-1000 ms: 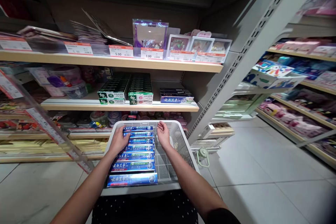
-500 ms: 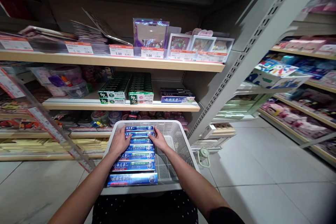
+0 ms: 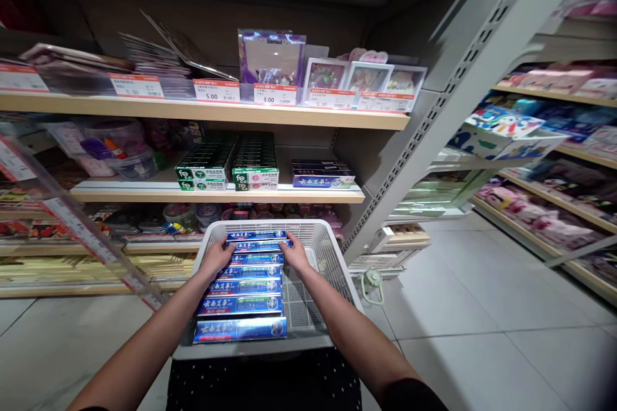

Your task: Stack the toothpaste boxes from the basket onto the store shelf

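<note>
A row of blue toothpaste boxes (image 3: 243, 287) lies in a white plastic basket (image 3: 337, 270) in front of me. My left hand (image 3: 216, 259) grips the left ends of the boxes at the far end of the row, its thumb on top. At their right ends my right hand (image 3: 295, 253) holds the same far toothpaste boxes (image 3: 256, 246), thumb over the near side. These boxes jut a little farther right than the ones behind my wrists. The fingers' undersides are hidden, so how many boxes they clasp cannot be told.
On the shelf (image 3: 216, 195) ahead stand green-and-white toothpaste boxes (image 3: 255, 178) in stacks and a few blue-purple boxes (image 3: 322, 180). A shelf with price tags (image 3: 274, 95) is above. A slotted upright post (image 3: 434, 103) rises at right; a pale green bottle-like item (image 3: 372, 286) sits on the floor.
My hands have moved slightly apart, and the far toothpaste boxes between them have shifted a little to the right and up against the row. The view has turned slightly.
</note>
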